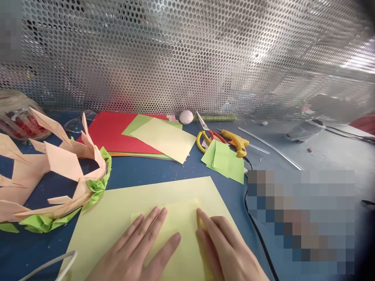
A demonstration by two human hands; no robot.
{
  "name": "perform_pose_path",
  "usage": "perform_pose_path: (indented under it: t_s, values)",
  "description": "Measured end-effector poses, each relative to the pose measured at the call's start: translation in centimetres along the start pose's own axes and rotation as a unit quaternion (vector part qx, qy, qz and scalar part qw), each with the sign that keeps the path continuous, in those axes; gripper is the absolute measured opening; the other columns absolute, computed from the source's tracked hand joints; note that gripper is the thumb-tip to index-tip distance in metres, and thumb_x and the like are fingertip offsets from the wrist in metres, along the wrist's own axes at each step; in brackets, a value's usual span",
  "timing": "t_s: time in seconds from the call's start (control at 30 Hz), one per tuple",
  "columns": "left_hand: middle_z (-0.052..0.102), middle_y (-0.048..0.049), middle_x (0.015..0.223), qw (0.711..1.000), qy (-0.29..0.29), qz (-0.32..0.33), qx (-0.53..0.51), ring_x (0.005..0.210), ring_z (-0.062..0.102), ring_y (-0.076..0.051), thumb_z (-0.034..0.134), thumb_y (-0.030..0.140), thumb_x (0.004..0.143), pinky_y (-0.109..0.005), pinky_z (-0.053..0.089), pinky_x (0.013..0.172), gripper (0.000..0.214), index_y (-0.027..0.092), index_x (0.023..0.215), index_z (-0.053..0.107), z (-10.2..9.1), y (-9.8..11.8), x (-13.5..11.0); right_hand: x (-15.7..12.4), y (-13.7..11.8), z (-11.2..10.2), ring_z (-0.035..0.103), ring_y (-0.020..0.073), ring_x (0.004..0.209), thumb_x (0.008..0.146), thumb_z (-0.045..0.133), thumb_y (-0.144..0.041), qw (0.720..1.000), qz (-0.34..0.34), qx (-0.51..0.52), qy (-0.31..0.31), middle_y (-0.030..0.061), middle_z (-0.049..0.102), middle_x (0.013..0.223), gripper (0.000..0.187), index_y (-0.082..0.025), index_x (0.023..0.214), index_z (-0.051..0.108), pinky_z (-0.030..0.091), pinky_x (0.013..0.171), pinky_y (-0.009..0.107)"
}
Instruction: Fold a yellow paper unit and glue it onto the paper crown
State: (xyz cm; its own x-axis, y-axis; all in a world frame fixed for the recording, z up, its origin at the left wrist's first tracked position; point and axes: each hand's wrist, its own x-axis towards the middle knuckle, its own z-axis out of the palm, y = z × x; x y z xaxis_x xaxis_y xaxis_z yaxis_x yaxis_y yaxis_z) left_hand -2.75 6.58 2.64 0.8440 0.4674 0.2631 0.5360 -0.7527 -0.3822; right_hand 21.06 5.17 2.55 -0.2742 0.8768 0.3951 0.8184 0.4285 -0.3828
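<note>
My left hand [137, 249] lies flat with its fingers spread on a smaller yellow paper piece [178, 226], which rests on a large pale yellow sheet [117, 210] on the blue table. My right hand [225, 249] presses the right edge of that smaller piece, with the index finger stretched along its fold. Neither hand grips anything.
A peach and green folded paper wreath [58, 175] lies at left. Red, green and yellow sheets [140, 136] are stacked behind, with green squares [227, 160], scissors [205, 134] and a yellow glue gun [236, 140] to the right. A perforated metal wall [187, 54] closes the back.
</note>
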Motion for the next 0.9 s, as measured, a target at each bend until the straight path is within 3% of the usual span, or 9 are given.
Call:
perform_pose_path:
  t_s: [0.2,0.37,0.77,0.9]
  values:
    - [0.062,-0.013,0.14,1.0,0.025,-0.014,0.008,0.129,0.056,-0.032,0.042,0.02,0.095,-0.041,0.051,0.095,0.061,0.021,0.155,0.031,0.1,0.1,0.1,0.0,0.5,0.0,0.069,0.0206,0.076,0.109,0.022,-0.029,0.999,0.005,-0.015,-0.036,0.0113,0.065,0.086,0.048,-0.006,0.135,0.055,0.063,0.07,0.028]
    - [0.062,-0.0088,0.141,0.999,0.023,-0.033,-0.001,0.13,0.053,-0.034,0.042,0.021,0.096,-0.044,0.042,0.101,0.06,0.025,0.155,0.032,0.1,0.1,0.1,0.4,1.4,-0.7,0.07,0.0178,0.077,0.107,0.028,-0.02,0.992,-0.049,-0.041,-0.112,0.0133,0.064,0.089,0.045,0.002,0.141,0.048,0.063,0.071,0.022]
    - [0.062,-0.0097,0.14,0.999,0.022,-0.037,-0.009,0.13,0.053,-0.035,0.043,0.014,0.091,-0.046,0.036,0.103,0.065,0.024,0.154,0.033,0.1,0.2,0.1,0.6,1.6,-0.9,0.069,0.0196,0.077,0.103,0.029,-0.013,0.983,-0.079,-0.097,-0.137,0.0165,0.064,0.094,0.046,0.007,0.143,0.042,0.063,0.072,0.026]
    - [0.062,-0.0107,0.14,0.999,0.027,-0.037,-0.01,0.129,0.053,-0.035,0.044,0.016,0.091,-0.046,0.035,0.103,0.065,0.025,0.154,0.033,0.3,0.2,0.2,0.5,1.6,-0.9,0.07,0.0182,0.07,0.102,0.03,-0.012,0.979,-0.074,-0.125,-0.143,0.0143,0.064,0.091,0.046,0.006,0.143,0.04,0.063,0.063,0.025]
